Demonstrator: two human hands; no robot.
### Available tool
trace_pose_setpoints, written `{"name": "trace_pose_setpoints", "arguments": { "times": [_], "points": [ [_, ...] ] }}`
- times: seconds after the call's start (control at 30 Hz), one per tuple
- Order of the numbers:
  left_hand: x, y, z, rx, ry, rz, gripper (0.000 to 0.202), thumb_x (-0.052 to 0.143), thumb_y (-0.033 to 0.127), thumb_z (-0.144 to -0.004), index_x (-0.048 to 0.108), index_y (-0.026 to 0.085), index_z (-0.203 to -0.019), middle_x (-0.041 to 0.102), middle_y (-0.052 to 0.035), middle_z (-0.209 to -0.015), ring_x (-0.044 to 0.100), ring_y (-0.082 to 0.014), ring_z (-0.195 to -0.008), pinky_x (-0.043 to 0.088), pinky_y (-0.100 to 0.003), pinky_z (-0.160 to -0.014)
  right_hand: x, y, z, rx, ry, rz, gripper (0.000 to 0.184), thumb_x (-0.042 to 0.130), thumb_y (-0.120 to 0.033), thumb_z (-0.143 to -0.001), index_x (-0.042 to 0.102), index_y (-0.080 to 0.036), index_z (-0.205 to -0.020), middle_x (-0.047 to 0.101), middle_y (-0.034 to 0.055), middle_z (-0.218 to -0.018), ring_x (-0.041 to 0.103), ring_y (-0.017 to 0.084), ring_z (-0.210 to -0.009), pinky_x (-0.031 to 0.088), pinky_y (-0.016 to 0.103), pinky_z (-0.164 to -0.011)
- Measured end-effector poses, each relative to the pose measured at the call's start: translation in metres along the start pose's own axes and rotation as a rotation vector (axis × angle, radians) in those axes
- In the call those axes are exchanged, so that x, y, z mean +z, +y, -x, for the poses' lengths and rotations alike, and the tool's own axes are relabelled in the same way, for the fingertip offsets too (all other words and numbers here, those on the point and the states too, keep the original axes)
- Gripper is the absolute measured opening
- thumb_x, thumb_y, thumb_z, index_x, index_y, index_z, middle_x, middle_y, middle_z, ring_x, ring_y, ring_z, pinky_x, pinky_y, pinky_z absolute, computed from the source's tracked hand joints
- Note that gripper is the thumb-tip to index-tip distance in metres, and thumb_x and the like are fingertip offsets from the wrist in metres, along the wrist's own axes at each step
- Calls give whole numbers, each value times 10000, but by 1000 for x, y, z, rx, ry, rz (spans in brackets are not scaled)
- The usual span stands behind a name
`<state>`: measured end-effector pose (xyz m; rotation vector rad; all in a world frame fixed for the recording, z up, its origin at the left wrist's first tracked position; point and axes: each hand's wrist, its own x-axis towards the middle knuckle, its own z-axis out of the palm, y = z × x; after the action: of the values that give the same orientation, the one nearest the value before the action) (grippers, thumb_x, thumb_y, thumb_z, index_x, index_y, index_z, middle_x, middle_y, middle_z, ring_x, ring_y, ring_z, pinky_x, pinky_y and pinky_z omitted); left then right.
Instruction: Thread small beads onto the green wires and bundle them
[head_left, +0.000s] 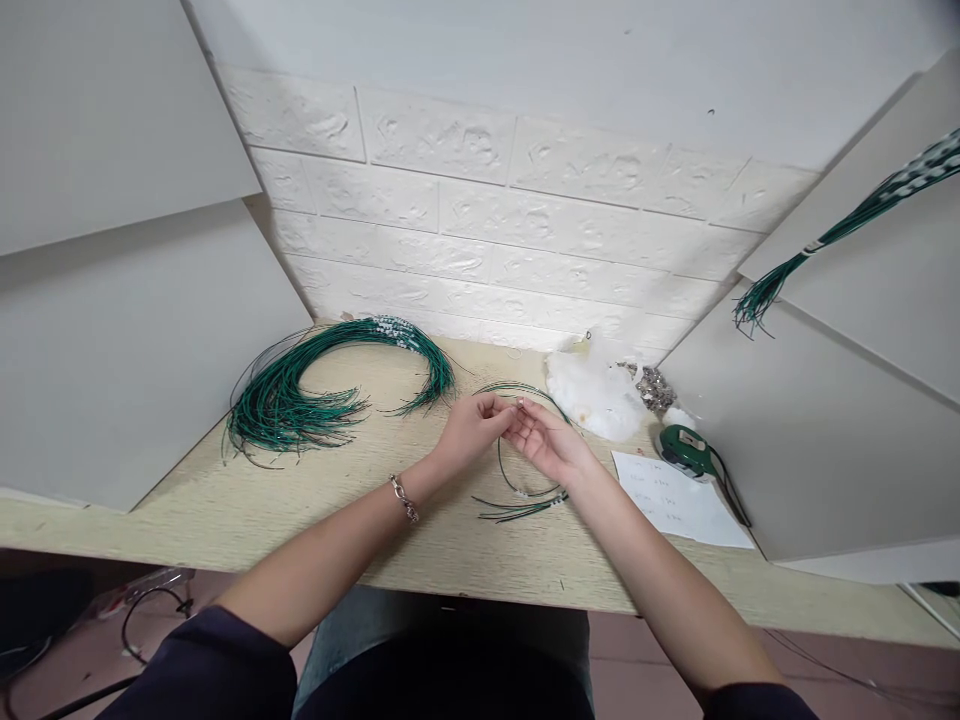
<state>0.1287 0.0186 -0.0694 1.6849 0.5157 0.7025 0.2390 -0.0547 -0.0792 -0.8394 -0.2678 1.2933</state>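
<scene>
My left hand (478,428) and my right hand (546,442) meet above the middle of the table, fingertips almost touching. The left thumb and forefinger are pinched together; what they hold is hidden. Between the fingertips of the right hand shows a small white piece (520,402), too small to name; the palm is turned partly up. Under the hands lies a loose loop of thin green and black wires (525,511) with small white connectors (559,498). One dark wire (504,474) curves down from beneath the hands; whether a hand holds it I cannot tell.
A large bundle of green wires (277,400) curls on the table (360,540) at left. A white plastic bag (596,390), small metal parts (655,390), a green tape measure (686,452) and a written sheet (667,500) lie right. Another wire bundle (840,226) hangs upper right.
</scene>
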Motion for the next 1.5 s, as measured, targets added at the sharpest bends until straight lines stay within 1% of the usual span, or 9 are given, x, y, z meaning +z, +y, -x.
{"name": "trace_pose_setpoints", "arguments": {
  "times": [0.37, 0.5, 0.63, 0.77, 0.9, 1.0, 1.17, 1.33, 1.5],
  "points": [
    [-2, -4, -2, 15, 5, -48, 209, 543, 322, -730, 593, 128, -669, 601, -17, -596, 542, -109, -574, 435, -226, -556, 0, 1, 0, -10, -9, 3, 79, 657, -181, -680, 610, -155, -738, 646, 15, -702, 603, 112, -697, 490, 249, -707],
    [-1, -2, -1, 8, 0, -21, 220, 545, 334, -726, 598, 125, -684, 598, -13, -596, 542, -108, -570, 438, -228, -561, 1, 1, 1, -23, 1, 17, 80, 666, -188, -672, 614, -168, -730, 648, 6, -695, 600, 104, -678, 496, 235, -676],
    [-2, 1, -1, -11, 7, -18, 199, 550, 311, -714, 598, 123, -667, 595, -13, -582, 537, -106, -560, 427, -220, -547, 4, 0, 3, -81, -38, 73, 100, 683, -214, -653, 615, -173, -713, 654, 11, -720, 603, 112, -696, 495, 234, -668],
    [-3, 4, 0, -5, -2, -73, 205, 526, 305, -720, 609, 124, -668, 592, -9, -570, 536, -105, -554, 408, -215, -538, 7, -3, 6, -127, -76, 141, 123, 706, -225, -623, 613, -168, -681, 656, 23, -710, 604, 129, -679, 493, 243, -633],
    [-4, 5, 1, 7, 10, -111, 206, 519, 302, -710, 593, 129, -625, 585, 2, -560, 523, -95, -544, 393, -207, -540, 8, -4, 6, -167, -85, 169, 132, 716, -230, -612, 619, -168, -677, 650, 15, -682, 599, 124, -658, 491, 241, -624],
    [-4, 6, 2, 1, 11, -138, 229, 513, 320, -712, 595, 127, -619, 579, 4, -545, 513, -91, -531, 378, -201, -527, 8, -6, 6, -199, -77, 232, 146, 719, -243, -605, 627, -160, -682, 651, 19, -676, 597, 127, -643, 488, 255, -627],
    [-6, 9, 2, 12, -31, -207, 261, 500, 336, -726, 629, 121, -653, 586, -5, -548, 501, -92, -521, 350, -197, -501, 6, -9, 6, -248, -102, 370, 151, 719, -260, -597, 636, -152, -661, 649, 27, -656, 598, 135, -621, 482, 291, -659],
    [-9, 8, 0, 58, -57, -276, 288, 499, 359, -741, 639, 128, -640, 591, -4, -543, 476, -89, -501, 330, -199, -491, -1, -11, 3, -253, -112, 418, 138, 713, -263, -607, 647, -157, -667, 655, 19, -672, 603, 124, -646, 478, 282, -710],
    [-10, 3, -6, 41, -127, -196, 285, 514, 382, -749, 657, 142, -688, 633, -13, -613, 536, -108, -572, 382, -205, -546, -4, -12, 3, -259, -162, 453, 143, 708, -278, -618, 649, -173, -695, 659, 16, -683, 607, 131, -654, 471, 295, -727]
  ]
}}
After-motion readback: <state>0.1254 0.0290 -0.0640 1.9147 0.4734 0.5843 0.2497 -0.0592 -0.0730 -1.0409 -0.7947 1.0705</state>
